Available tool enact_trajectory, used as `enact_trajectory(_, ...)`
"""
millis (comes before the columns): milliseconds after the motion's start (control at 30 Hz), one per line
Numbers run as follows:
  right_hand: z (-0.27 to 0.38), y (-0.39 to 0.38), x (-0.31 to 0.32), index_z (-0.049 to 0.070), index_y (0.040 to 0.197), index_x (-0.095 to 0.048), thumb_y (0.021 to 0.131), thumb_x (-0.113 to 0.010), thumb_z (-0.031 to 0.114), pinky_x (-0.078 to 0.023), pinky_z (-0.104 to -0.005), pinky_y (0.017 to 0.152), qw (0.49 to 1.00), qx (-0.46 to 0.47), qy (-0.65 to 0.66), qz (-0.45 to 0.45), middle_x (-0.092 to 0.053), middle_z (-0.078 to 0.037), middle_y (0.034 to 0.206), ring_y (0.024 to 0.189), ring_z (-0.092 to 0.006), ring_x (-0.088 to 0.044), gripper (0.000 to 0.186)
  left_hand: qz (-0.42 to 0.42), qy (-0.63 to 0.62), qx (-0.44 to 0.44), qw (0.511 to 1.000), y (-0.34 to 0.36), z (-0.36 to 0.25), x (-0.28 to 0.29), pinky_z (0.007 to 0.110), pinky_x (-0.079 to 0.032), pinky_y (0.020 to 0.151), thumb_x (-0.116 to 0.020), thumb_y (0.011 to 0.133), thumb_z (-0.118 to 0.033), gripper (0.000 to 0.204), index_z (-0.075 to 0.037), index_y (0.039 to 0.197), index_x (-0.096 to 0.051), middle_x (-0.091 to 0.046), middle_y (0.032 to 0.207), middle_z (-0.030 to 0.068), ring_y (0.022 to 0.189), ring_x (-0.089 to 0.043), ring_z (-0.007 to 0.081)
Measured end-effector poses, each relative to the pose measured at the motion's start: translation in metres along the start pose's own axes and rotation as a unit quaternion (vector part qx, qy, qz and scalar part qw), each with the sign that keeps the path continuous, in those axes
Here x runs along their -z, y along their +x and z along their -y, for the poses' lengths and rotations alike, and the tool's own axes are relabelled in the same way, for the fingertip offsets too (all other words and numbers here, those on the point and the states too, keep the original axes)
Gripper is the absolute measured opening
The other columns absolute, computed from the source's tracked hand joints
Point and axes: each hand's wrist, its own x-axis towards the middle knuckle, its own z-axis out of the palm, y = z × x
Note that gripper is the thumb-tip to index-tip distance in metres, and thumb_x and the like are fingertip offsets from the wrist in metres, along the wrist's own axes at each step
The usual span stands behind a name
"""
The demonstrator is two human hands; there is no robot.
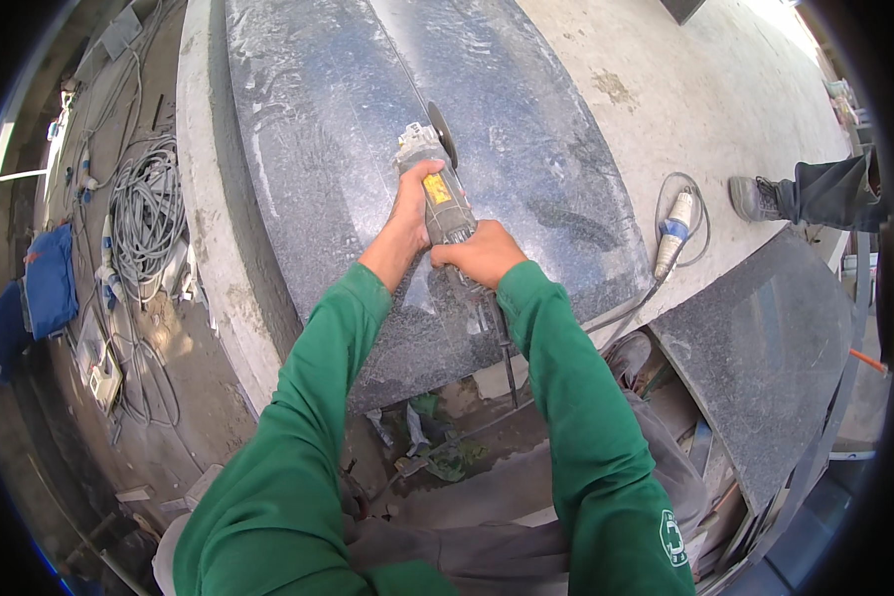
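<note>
In the head view my left hand (407,219) is wrapped round the front body of a grey angle grinder (449,205) with a yellow label. My right hand (477,253) grips its rear part, from which a dark cord runs down. The grinder's cutting disc (442,132) stands on edge over a dark speckled stone slab (308,129), at the lower end of a thin straight line or groove running up it. Whether the disc is spinning or touching the stone I cannot tell.
A pale concrete ledge (209,219) borders the slab. Coiled cables (146,204) and blue cloth (50,278) lie left. A white-and-blue plug connector (673,230) lies right, near another person's shoe (760,199). A second slab (755,358) is at lower right.
</note>
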Motion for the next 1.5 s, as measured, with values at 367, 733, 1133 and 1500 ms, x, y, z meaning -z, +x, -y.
enact_trajectory(367, -0.026, -0.053, -0.004, 0.002, 0.099, -0.071, 0.062, -0.08, 0.029, -0.054, -0.0363, 0.079, 0.999, 0.027, 0.026, -0.002, -0.073, -0.014, 0.09, 0.085, -0.0268, -0.07, 0.047, -0.018, -0.001, 0.005, 1.0, -0.039, 0.039, -0.003, 0.045, -0.057, 0.064, -0.063, 0.08, -0.036, 0.047, -0.001, 0.11, -0.052, -0.062, 0.085, 0.0178, 0.07, -0.065, 0.0308)
enact_trajectory(733, -0.038, -0.06, -0.007, 0.001, 0.101, -0.071, 0.063, -0.08, 0.028, -0.054, -0.0365, 0.079, 0.999, 0.024, 0.022, -0.01, -0.073, -0.014, 0.091, 0.085, -0.0266, -0.071, 0.047, -0.009, -0.014, 0.008, 1.0, -0.045, 0.048, -0.004, 0.044, -0.057, 0.064, -0.064, 0.08, -0.035, 0.046, -0.002, 0.109, -0.052, -0.06, 0.085, 0.0167, 0.07, -0.065, 0.0295)
enact_trajectory(1133, -0.049, -0.075, -0.009, 0.0, 0.099, -0.071, 0.063, -0.079, 0.028, -0.054, -0.0364, 0.076, 0.999, 0.039, 0.029, 0.001, -0.072, -0.015, 0.087, 0.082, -0.0273, -0.07, 0.046, -0.018, -0.006, 0.023, 1.0, -0.065, 0.061, -0.009, 0.044, -0.057, 0.063, -0.064, 0.08, -0.035, 0.045, -0.002, 0.108, -0.052, -0.06, 0.084, 0.016, 0.07, -0.065, 0.0296)
enact_trajectory(1500, 0.002, -0.01, -0.005, -0.005, 0.094, -0.069, 0.059, -0.08, 0.03, -0.053, -0.0352, 0.07, 1.0, 0.002, -0.013, -0.028, -0.07, -0.015, 0.085, 0.077, -0.0238, -0.068, 0.05, -0.005, -0.006, -0.004, 1.0, -0.007, 0.003, -0.001, 0.046, -0.057, 0.061, -0.063, 0.08, -0.038, 0.047, 0.0, 0.106, -0.052, -0.06, 0.082, 0.0172, 0.067, -0.064, 0.032)
